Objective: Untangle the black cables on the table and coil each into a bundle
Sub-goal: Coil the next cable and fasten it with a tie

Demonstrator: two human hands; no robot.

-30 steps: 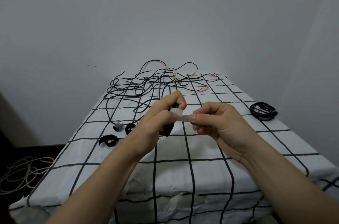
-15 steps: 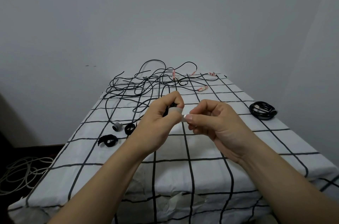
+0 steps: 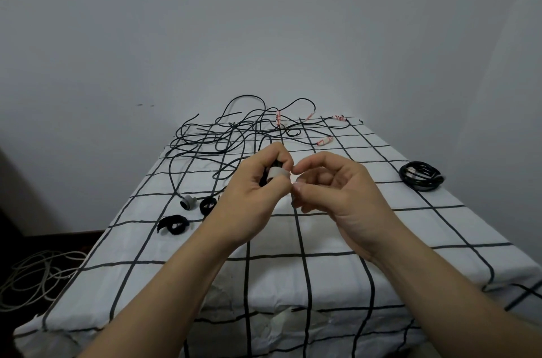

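My left hand [image 3: 258, 187] grips a small coiled black cable bundle [image 3: 271, 170], mostly hidden inside the fist, with a grey strap [image 3: 277, 173] wrapped around it. My right hand [image 3: 331, 184] is close against it, thumb and forefinger pinching the strap's free end. Both hands hover above the middle of the table [image 3: 322, 240]. A tangle of black cables [image 3: 231, 137] with red-and-white tags lies at the far end. One finished black coil [image 3: 421, 175] rests near the right edge.
A grey strap roll [image 3: 187, 201] and two black strap rolls [image 3: 208, 205] [image 3: 173, 224] lie left of my hands on the white checked cloth. White cable [image 3: 35, 275] is heaped on the dark floor at lower left. A plain wall stands behind.
The strap stretched between my hands has shortened as it wound onto the bundle. My right hand has moved left, close against my left hand, and both have risen slightly.
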